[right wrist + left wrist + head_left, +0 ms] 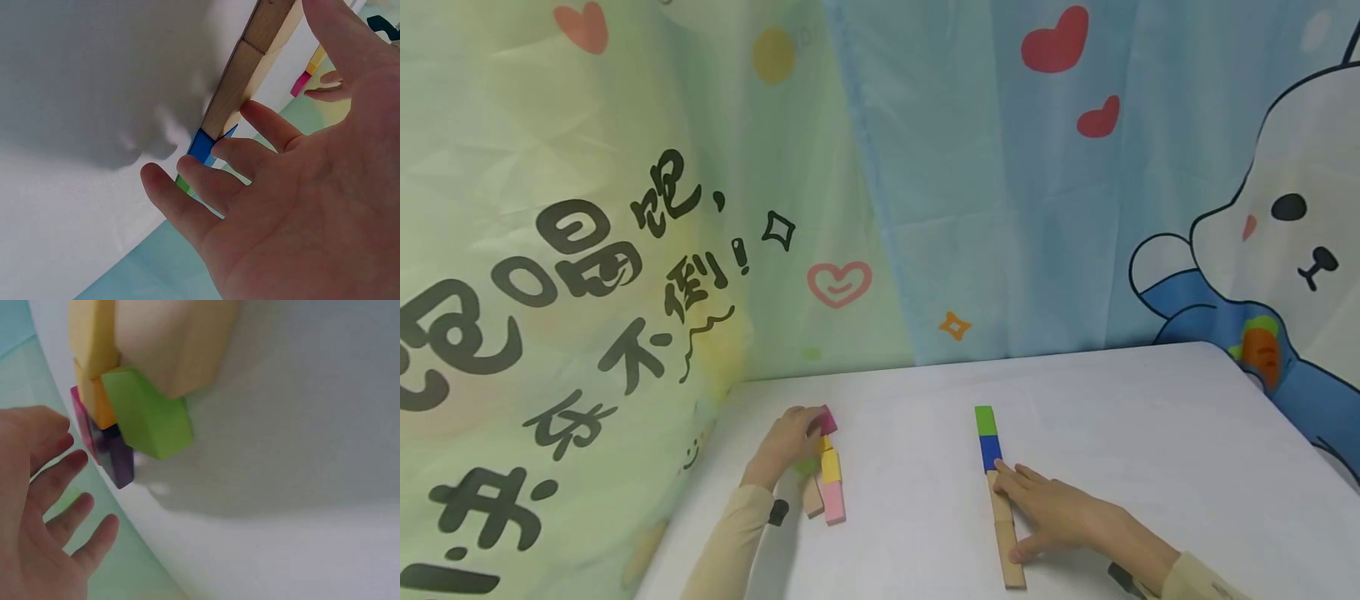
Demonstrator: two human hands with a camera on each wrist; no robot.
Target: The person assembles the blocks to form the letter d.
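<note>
On the left of the table my left hand (786, 448) is at the far end of a cluster of blocks, its fingers loosely bent beside a magenta block (828, 419); whether they touch it I cannot tell. Nearer lie a yellow block (831, 467) and a pink block (834, 502). The left wrist view adds an orange block (103, 405), a dark purple block (119, 461), a light green block (150, 415) and a plain wooden block (178, 344). My right hand (1063, 510) spreads its fingers along a straight row: green block (986, 421), blue block (991, 452), then wooden blocks (1011, 554).
The white tabletop (910, 467) separates the two groups of blocks. Behind it hangs a printed curtain (955, 208) with hearts and a white cartoon animal, and it also runs along the table's left side.
</note>
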